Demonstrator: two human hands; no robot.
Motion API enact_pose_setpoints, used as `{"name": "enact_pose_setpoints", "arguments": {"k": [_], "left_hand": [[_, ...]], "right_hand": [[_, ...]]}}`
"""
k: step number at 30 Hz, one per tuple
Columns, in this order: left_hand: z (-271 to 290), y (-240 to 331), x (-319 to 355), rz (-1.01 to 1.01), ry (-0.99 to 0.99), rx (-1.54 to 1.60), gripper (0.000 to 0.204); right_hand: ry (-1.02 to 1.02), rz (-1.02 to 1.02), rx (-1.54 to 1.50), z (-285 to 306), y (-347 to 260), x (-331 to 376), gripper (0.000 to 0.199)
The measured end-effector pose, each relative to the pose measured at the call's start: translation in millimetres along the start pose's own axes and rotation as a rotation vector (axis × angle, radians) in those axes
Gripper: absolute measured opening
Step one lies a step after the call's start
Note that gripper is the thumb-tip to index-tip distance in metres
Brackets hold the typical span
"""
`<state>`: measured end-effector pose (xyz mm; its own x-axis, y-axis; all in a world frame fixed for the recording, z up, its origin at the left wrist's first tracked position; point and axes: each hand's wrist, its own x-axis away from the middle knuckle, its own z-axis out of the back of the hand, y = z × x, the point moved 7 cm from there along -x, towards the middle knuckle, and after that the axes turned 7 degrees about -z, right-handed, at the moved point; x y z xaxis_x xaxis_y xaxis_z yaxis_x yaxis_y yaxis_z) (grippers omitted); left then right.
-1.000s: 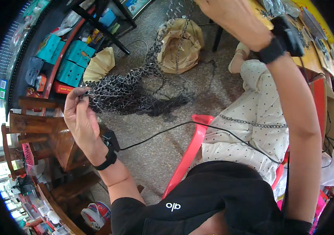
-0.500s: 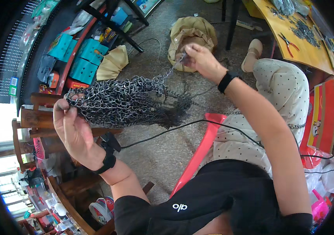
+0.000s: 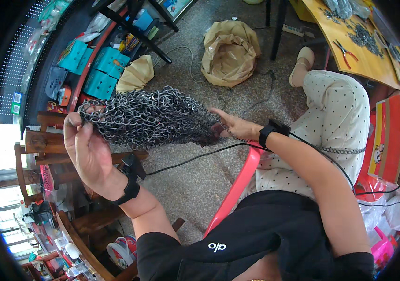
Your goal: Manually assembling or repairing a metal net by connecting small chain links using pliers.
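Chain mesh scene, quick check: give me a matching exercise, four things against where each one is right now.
Things:
1. chain mesh
2. brown paper bag
3. pliers
4. pink plastic chair

Places:
A. on the yellow table
B. under the person's legs
C. stretched between the left hand and right hand
D. on the floor, beyond the mesh

Pairs: 1-C, 2-D, 3-A, 4-B

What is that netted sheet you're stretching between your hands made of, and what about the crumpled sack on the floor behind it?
The netted sheet looks like metal: small interlinked rings, dull grey with faint glints, draping like chain mesh between the left hand and right hand. The sack seems to be brown paper, matte, with stiff creases; a coated fabric cannot be ruled out.
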<state>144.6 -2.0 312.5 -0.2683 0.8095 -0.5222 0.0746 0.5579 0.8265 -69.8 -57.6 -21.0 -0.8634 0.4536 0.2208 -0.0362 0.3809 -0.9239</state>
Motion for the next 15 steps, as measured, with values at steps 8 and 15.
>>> {"name": "enact_pose_setpoints", "arguments": {"k": [8, 15], "left_hand": [[16.3, -19.3, 2.5, 0.04, 0.019, -0.02, 0.016], [39.1, -76.8, 33.9, 0.172, 0.075, -0.184, 0.021]], "right_hand": [[0.647, -0.057, 0.435, 53.9, -40.0, 41.5, 0.024], [1.012, 0.676, 1.257, 94.2, -286.5, 140.6, 0.018]]}}
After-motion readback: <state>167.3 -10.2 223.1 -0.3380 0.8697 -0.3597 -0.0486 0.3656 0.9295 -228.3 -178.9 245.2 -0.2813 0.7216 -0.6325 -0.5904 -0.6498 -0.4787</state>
